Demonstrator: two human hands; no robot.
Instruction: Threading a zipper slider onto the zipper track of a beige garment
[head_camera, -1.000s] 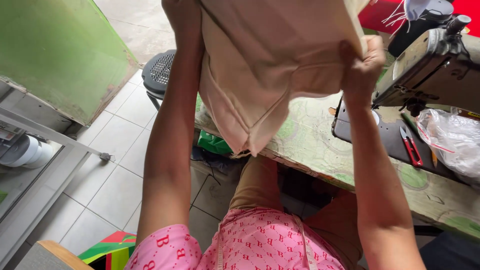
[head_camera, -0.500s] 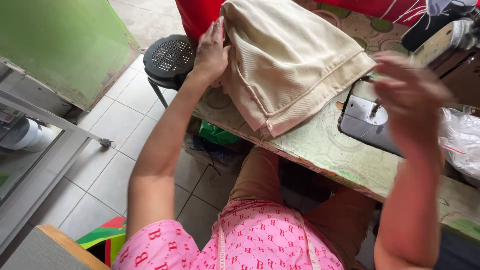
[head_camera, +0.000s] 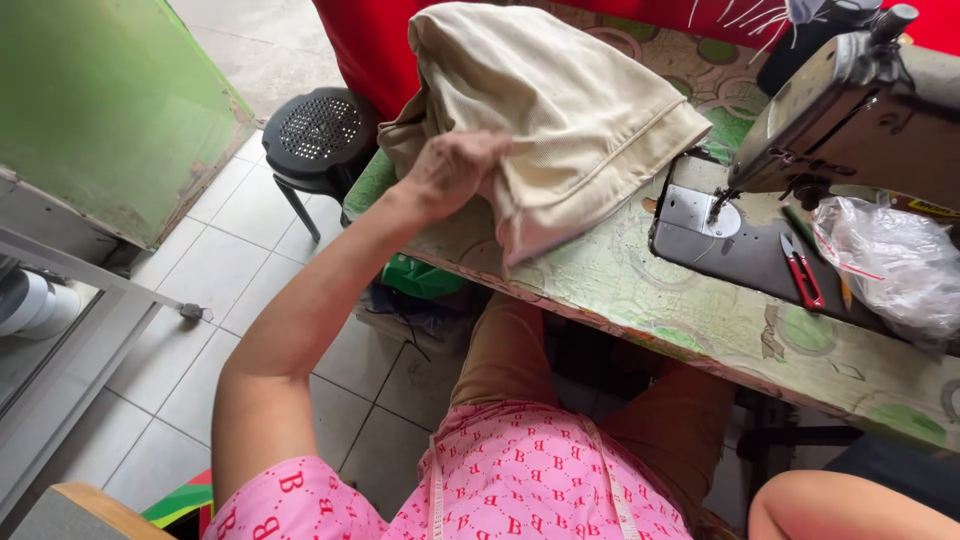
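A: One item: beige garment (head_camera: 550, 110), heaped on the counter (head_camera: 640, 290), long axis running up-left to down-right, just ahead of the left hand (head_camera: 455, 170).
B: Hands?
A: Left fingers curled, pinching its near edge. Right hand out of view; can't tell. Half a second ago it hovered, blurred, over the sewing machine (head_camera: 830, 130).

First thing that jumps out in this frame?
The cream fabric garment, heaped at the table's far left end, with the left hand pressed on its near edge. To its right stands the sewing machine, red-handled thread snips lying on its grey bed. A black perforated stool sits on the tiled floor to the left.
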